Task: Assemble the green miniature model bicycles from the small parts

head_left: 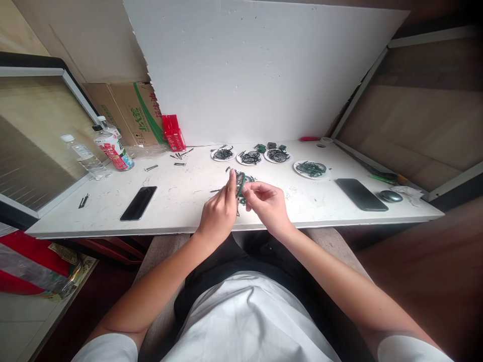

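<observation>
Just above the front of the white table, my left hand (pixel 221 210) holds a small green spoked model wheel (pixel 240 184) upright, its fingers closed along the wheel's left side. My right hand (pixel 268 206) is closed in a pinch against the wheel's right edge. Whether these fingertips grip the rim or a tiny part is hidden. Small green and dark model pieces (pixel 242 201) show behind and below the wheel, partly covered by both hands.
Behind my hands stand small white plates (pixel 249 158) of black spoked wheels and thin parts. Another plate (pixel 310 170) holds green pieces. Phones (pixel 139 203) (pixel 361 194) lie at both sides, with a mouse (pixel 391 196) at right. Bottles (pixel 113 147) and a red box (pixel 174 133) stand left.
</observation>
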The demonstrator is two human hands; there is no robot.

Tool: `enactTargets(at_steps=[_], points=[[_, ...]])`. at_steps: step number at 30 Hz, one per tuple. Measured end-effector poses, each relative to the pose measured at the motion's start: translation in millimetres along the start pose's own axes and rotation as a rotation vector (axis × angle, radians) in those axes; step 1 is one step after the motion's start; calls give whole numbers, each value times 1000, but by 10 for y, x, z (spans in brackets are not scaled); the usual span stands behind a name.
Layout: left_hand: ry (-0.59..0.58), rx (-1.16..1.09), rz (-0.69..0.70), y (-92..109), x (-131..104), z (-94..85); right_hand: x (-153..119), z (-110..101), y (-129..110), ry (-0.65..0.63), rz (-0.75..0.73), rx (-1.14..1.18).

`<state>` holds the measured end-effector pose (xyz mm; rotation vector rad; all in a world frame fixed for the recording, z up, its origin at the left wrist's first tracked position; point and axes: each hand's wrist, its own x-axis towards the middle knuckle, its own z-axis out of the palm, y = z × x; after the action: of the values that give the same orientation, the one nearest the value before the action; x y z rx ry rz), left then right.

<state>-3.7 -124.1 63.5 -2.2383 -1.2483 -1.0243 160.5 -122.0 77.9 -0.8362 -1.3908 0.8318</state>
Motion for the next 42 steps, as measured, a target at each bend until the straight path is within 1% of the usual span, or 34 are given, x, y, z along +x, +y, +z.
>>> enactTargets(at_steps=[3, 5, 7, 8, 13, 16, 19, 21, 24, 30, 35, 42], points=[[-23, -66, -24, 10, -14, -15, 51, -69, 82, 39, -363, -215], [-34, -106, -45, 27, -27, -30, 90, -134, 137, 24, -584, -342], [-41, -133, -65, 50, -39, -44, 119, -194, 184, 15, -715, -437], [-45, -146, -74, 60, -44, -50, 128, -217, 204, 15, -746, -483], [-65, -205, -131, 91, -44, -61, 137, -272, 267, -17, -754, -639], [-95, -235, -158, 102, -13, -92, 148, -304, 295, -37, -854, -712], [-157, -243, -187, 118, 33, -160, 164, -341, 319, -49, -973, -730], [-190, -228, -211, 133, 59, -212, 170, -354, 323, -54, -1017, -722], [-209, -197, -232, 152, 78, -269, 166, -342, 300, -44, -1051, -721], [-197, -212, -229, 163, 69, -295, 144, -287, 219, 7, -1022, -745], [-182, -252, -230, 151, 62, -283, 147, -278, 174, -12, -971, -742], [-194, -300, -250, 135, 63, -260, 130, -258, 168, -16, -936, -702]])
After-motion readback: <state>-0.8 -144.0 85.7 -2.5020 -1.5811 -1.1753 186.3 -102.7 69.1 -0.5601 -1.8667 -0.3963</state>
